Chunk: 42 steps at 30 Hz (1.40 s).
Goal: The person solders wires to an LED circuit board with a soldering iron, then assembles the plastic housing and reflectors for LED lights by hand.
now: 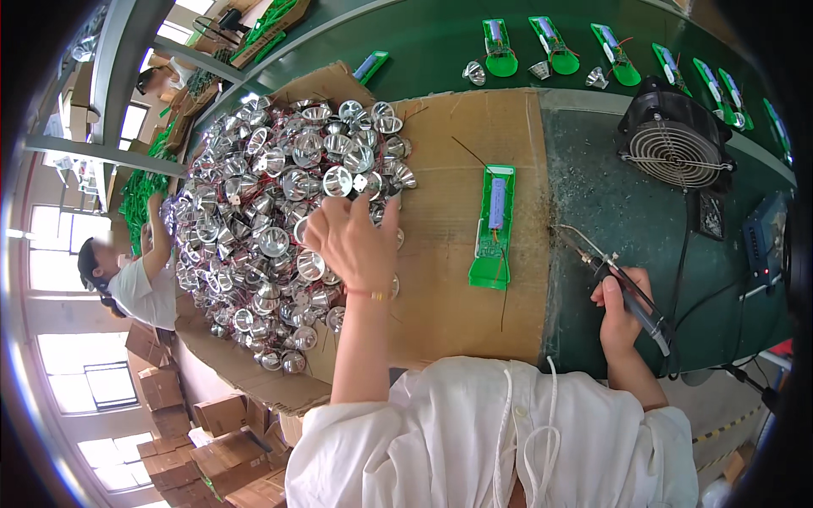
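Observation:
My left hand (pixel 356 245) is over the right side of a big heap of shiny reflector cups (pixel 275 241), fingers apart and bent down toward the cups. Whether its fingertips touch one cannot be made out. In my right hand (pixel 622 309) is a soldering iron (pixel 591 261), its thin bent tip pointing up and left. Between the hands lies a green plastic housing (pixel 489 271) with a purple cylindrical battery (pixel 497 203), a small circuit board and loose wires at both ends.
Under the housing is a cardboard sheet (pixel 449 330). A black fan with a wire grille (pixel 676 154) stands at the right, beside a blue box-shaped device (pixel 766 240). Several green housings (pixel 500 63) line the far side. A co-worker (pixel 140 284) is at the left, near stacked cartons (pixel 229 461).

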Available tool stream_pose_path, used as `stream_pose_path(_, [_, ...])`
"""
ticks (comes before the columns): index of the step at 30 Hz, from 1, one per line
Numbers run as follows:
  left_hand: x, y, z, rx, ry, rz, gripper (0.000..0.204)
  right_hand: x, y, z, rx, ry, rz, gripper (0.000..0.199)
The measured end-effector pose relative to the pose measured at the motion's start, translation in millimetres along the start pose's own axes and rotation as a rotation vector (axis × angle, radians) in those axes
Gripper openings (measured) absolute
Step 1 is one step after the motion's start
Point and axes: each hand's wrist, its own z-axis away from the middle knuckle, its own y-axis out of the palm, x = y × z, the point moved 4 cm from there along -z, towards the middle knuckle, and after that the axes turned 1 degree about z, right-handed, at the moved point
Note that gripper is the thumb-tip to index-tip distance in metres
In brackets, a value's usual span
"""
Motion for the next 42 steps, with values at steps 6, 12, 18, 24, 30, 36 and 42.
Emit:
stream_pose_path(6, [0, 10, -2, 0.077, 0.064, 0.700, 0.008, -1, 0, 7, -0.034, -0.062, 0.041, 0.015])
stream_pose_path(12, [-26, -14, 53, 0.634, -0.310, 1.190, 0.008, 19, 14, 18, 0.123, -0.071, -0.013, 0.017])
stream_pose_path(18, [-35, 7, 74, 0.700, -0.312, 1.147, 0.011, 26, 39, 18, 0.382, -0.131, 0.040, 0.016])
stream_pose_path(24, [-46, 17, 70, 0.684, -0.225, 1.081, 0.014, 29, 50, 15, 0.366, -0.144, 0.079, 0.016])
stream_pose_path(30, [-54, 22, 65, 0.642, -0.119, 1.085, 0.013, 22, 53, 9, 0.324, -0.100, 0.193, 0.019])
stream_pose_path(36, [-58, 25, 65, 0.650, -0.123, 1.084, 0.014, 10, 52, 12, 0.188, -0.061, 0.059, 0.016])
stream_pose_path(42, [-54, 27, 66, 0.650, -0.137, 1.078, 0.014, 13, 57, 8, 0.336, 0.010, 0.136, 0.014])
